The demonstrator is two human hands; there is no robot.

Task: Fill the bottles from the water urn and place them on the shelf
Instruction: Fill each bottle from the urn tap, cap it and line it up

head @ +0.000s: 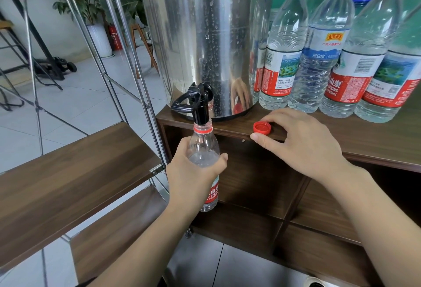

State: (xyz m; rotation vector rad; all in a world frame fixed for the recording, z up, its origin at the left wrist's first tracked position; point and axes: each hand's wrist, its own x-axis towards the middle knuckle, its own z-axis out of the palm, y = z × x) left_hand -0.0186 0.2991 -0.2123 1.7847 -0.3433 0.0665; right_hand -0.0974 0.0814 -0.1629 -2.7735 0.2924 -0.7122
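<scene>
A steel water urn (pixel 205 36) stands on a wooden cabinet top (pixel 364 145), its black tap (pixel 200 104) hanging over the edge. My left hand (pixel 196 172) grips a clear bottle (pixel 204 150) with a red label, its open neck right under the tap; water shows up to about the shoulder. On the cabinet edge lies a red cap (pixel 262 127), pinched between the thumb and fingers of my right hand (pixel 300 141).
Several capped water bottles (pixel 319 59) stand in a row to the right of the urn. At the left, a metal-framed rack holds wooden shelves (pixel 68 172) at two levels. Open cabinet compartments (pixel 262 184) lie below the top. Tiled floor, stools and a plant lie beyond.
</scene>
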